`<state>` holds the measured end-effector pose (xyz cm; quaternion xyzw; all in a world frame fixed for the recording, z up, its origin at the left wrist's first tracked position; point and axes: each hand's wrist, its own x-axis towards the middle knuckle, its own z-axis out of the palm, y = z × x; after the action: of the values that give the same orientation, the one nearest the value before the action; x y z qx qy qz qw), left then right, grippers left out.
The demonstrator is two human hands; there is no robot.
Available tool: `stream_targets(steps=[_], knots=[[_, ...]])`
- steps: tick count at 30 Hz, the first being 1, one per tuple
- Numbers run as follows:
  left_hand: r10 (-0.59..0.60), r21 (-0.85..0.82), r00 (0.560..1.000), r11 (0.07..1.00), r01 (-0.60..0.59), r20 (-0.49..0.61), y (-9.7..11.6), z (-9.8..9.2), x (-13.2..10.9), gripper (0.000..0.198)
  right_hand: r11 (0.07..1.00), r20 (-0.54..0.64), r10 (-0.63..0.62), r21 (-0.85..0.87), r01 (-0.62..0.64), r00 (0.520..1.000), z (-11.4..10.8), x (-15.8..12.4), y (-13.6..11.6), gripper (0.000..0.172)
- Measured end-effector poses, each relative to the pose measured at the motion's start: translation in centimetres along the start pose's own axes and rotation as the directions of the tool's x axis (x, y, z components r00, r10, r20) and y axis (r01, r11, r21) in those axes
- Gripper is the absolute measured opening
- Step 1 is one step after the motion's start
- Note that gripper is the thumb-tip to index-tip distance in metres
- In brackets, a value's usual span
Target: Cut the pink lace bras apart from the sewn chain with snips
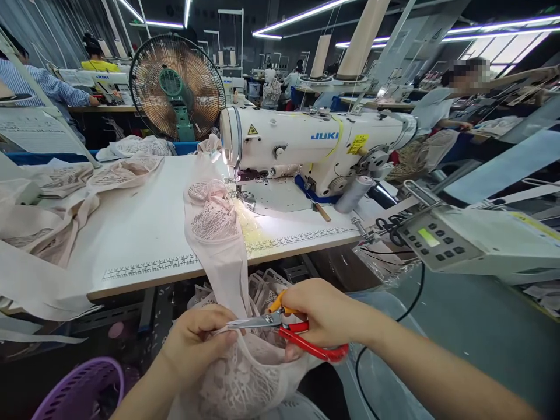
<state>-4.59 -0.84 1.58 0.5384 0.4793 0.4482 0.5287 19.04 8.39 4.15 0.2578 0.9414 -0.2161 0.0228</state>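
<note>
A pale pink lace garment (216, 233) hangs from the needle area of the white sewing machine (306, 146) over the table's front edge and down into my lap. My left hand (196, 344) is closed, pinching the pink fabric just below the table. My right hand (324, 318) grips red-handled scissors (284, 326), whose blades point left and meet the fabric beside my left fingers.
More pink lace pieces (56, 204) are piled on the left of the white table (144, 233). A fan (177, 87) stands behind. A control box (441, 239) sits right of the machine, a purple basket (79, 391) lower left. Other people work at the back.
</note>
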Motion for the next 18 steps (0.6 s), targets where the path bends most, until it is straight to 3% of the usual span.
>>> stream_targets(steps=[6,9,14,16,18], knots=[[-0.004,0.043,1.0,0.999,0.003,0.015,-0.1,0.1,0.3,0.012,1.0,0.005,0.0,-0.017,0.0,1.0,0.3,0.4,0.2,0.028],[-0.008,0.037,1.0,0.999,0.009,-0.009,-0.4,0.0,0.2,0.012,0.997,-0.011,0.036,0.076,-0.036,0.999,0.6,0.3,0.1,0.035],[-0.012,0.047,0.995,0.999,0.016,-0.098,-0.8,-0.2,-0.3,0.012,0.918,-0.094,0.146,0.383,-0.1,0.985,1.0,-0.6,-1.7,0.05],[-0.053,0.03,0.986,0.998,0.059,-0.156,-0.7,0.0,-0.5,0.012,0.916,-0.048,0.124,0.389,-0.095,0.991,1.6,-0.8,-2.8,0.046],[-0.116,-0.026,0.966,0.993,0.113,-0.232,-0.5,0.5,-0.7,0.018,0.955,-0.027,0.067,0.29,-0.056,0.997,2.5,-0.8,-3.7,0.037]])
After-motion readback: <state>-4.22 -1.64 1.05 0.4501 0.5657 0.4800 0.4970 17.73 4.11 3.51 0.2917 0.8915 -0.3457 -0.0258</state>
